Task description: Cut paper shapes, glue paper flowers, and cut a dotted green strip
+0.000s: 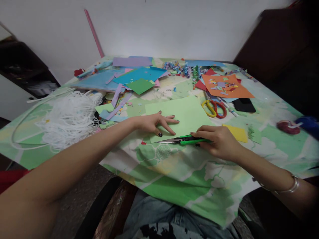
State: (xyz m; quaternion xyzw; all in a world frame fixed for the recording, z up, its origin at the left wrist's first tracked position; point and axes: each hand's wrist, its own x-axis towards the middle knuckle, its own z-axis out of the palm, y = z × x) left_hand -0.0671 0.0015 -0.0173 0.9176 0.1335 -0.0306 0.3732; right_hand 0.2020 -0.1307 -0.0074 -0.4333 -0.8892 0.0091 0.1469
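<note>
A light green sheet of paper lies on the table in front of me. My left hand rests on its left part, palm down with the fingers spread. Along the sheet's near edge lies a pair of green-handled scissors, the blades pointing left and looking closed. My right hand grips the scissors by the handles; some of its fingers are hidden behind them. Just right of that hand is a yellow piece of paper.
Scissors with yellow and red handles lie beyond the sheet, beside a black phone. An orange sheet carries small scraps. To the left is a heap of white cord. Coloured papers cover the back.
</note>
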